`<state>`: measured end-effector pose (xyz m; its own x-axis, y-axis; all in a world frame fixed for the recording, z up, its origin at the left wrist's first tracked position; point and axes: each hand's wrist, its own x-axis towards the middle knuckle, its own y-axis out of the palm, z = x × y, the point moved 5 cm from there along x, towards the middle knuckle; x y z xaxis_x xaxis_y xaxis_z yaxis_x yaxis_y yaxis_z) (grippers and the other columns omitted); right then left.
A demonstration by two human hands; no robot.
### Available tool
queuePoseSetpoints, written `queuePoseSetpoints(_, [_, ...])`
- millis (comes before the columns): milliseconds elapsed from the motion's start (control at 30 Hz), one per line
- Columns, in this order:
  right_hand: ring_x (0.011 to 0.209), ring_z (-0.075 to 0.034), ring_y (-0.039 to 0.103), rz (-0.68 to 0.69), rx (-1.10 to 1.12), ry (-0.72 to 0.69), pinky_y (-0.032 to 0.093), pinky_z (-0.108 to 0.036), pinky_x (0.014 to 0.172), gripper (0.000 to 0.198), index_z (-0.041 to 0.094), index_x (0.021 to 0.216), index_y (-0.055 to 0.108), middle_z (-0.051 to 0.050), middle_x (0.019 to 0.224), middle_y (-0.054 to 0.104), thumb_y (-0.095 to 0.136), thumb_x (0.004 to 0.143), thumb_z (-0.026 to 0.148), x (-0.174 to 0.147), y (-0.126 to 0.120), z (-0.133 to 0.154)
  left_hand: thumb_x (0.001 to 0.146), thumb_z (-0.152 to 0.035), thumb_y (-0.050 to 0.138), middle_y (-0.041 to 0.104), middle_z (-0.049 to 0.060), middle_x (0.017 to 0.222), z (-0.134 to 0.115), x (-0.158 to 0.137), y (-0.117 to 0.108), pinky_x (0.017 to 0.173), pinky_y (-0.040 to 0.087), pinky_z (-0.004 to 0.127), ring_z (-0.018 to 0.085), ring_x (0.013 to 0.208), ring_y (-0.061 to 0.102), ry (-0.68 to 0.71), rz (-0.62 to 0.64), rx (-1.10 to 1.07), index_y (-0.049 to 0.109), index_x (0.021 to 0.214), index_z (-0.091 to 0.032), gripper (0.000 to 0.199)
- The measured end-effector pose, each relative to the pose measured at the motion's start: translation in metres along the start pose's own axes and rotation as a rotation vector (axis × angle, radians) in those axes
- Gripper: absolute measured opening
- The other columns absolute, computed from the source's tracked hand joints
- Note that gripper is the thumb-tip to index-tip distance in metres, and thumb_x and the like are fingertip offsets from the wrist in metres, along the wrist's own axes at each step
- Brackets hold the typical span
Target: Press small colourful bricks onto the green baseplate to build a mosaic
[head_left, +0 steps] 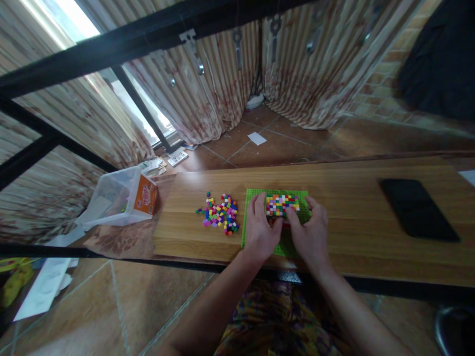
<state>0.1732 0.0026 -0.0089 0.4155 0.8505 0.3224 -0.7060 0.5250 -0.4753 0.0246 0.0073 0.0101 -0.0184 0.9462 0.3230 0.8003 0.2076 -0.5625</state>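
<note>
On the wooden table lies a green studded baseplate (pixel 274 193). A block of small multicoloured bricks (pixel 282 202) sits on it, its top a patchwork of white, yellow, red and other colours. At its left side is my left hand (pixel 260 227), fingers curved along the block and thumb at the near edge. My right hand (pixel 309 230) is at the right side, its thumb touching the near right part and its fingers bent around the far corner. Between them the hands grip the block. A pile of loose coloured bricks (pixel 220 212) is spread left of the baseplate.
A dark flat tablet-like object (pixel 419 208) lies on the right of the table (pixel 352 212). A clear plastic box (pixel 122 193) with an orange label stands beyond the left end. A black metal bar (pixel 148 39) crosses above, before curtains (pixel 222 89).
</note>
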Motion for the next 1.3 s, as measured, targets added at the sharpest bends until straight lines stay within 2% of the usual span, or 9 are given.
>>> queuePoseSetpoints(200, [0.119,-0.030,0.055,0.043,0.027,0.033,0.040,-0.051,0.106,0.056,0.014,0.125,0.058,-0.016,0.123,0.062,0.060,0.085,0.054,-0.003,0.007,-0.001,0.085,-0.022,0.065,0.059,0.017,0.130,0.011,-0.001,0.009,0.108,0.048,0.050,0.030,0.123,0.057,-0.051,0.024,-0.019,0.043,0.138,-0.014,0.058])
queuePoseSetpoints(433, [0.113,-0.028,0.060,0.076,0.136,0.124,0.044,-0.050,0.102,0.056,0.016,0.128,0.058,-0.015,0.123,0.065,0.063,0.083,0.051,-0.005,0.011,-0.006,0.087,-0.020,0.064,0.061,0.015,0.123,0.005,-0.001,0.009,0.106,0.049,0.046,0.026,0.117,0.058,-0.041,0.003,0.034,0.049,0.130,-0.015,0.046])
queuePoseSetpoints(667, [0.111,-0.027,0.062,0.096,0.154,0.134,0.046,-0.049,0.100,0.057,0.015,0.127,0.059,-0.016,0.121,0.066,0.066,0.082,0.049,-0.001,0.011,-0.009,0.087,-0.021,0.065,0.061,0.014,0.122,0.003,-0.004,0.013,0.104,0.050,0.046,0.027,0.116,0.058,-0.106,-0.034,0.031,0.051,0.129,-0.017,0.044])
queuePoseSetpoints(833, [0.106,-0.027,0.064,0.098,0.177,0.103,0.049,-0.048,0.096,0.058,0.015,0.127,0.059,-0.016,0.120,0.067,0.065,0.083,0.053,0.001,0.004,-0.012,0.085,-0.022,0.068,0.062,0.013,0.127,0.001,-0.010,0.012,0.104,0.051,0.046,0.027,0.120,0.058,-0.092,-0.009,-0.012,0.047,0.133,-0.018,0.052])
queuePoseSetpoints(967, [0.101,-0.026,0.066,0.068,0.205,0.113,0.052,-0.046,0.089,0.056,0.015,0.125,0.061,-0.016,0.117,0.068,0.062,0.086,0.055,0.001,-0.008,-0.015,0.088,-0.022,0.064,0.063,0.013,0.125,0.008,-0.022,-0.011,0.104,0.052,0.046,0.026,0.120,0.059,-0.022,0.003,0.045,0.049,0.132,-0.019,0.047])
queuePoseSetpoints(1100, [0.091,-0.025,0.068,0.038,0.162,0.120,0.053,-0.043,0.082,0.051,0.015,0.121,0.064,-0.013,0.108,0.071,0.059,0.088,0.055,-0.001,-0.022,-0.020,0.087,-0.015,0.061,0.066,0.011,0.118,0.034,-0.037,-0.054,0.103,0.051,0.044,0.024,0.115,0.060,0.016,-0.082,0.170,0.059,0.116,-0.018,0.029])
queuePoseSetpoints(1200, [0.089,-0.025,0.068,0.034,0.119,0.118,0.053,-0.044,0.082,0.048,0.016,0.119,0.067,-0.011,0.104,0.072,0.057,0.090,0.053,-0.004,-0.030,-0.023,0.087,-0.011,0.057,0.067,0.010,0.108,0.059,-0.046,-0.084,0.099,0.053,0.042,0.023,0.109,0.062,-0.033,-0.141,0.265,0.062,0.106,-0.017,0.020])
queuePoseSetpoints(1300, [0.090,-0.025,0.069,0.056,0.084,0.118,0.053,-0.044,0.082,0.045,0.017,0.118,0.068,-0.010,0.102,0.073,0.056,0.090,0.051,-0.009,-0.031,-0.026,0.089,-0.010,0.055,0.066,0.009,0.106,0.078,-0.049,-0.104,0.095,0.054,0.039,0.022,0.105,0.063,-0.113,-0.182,0.336,0.065,0.100,-0.018,0.018])
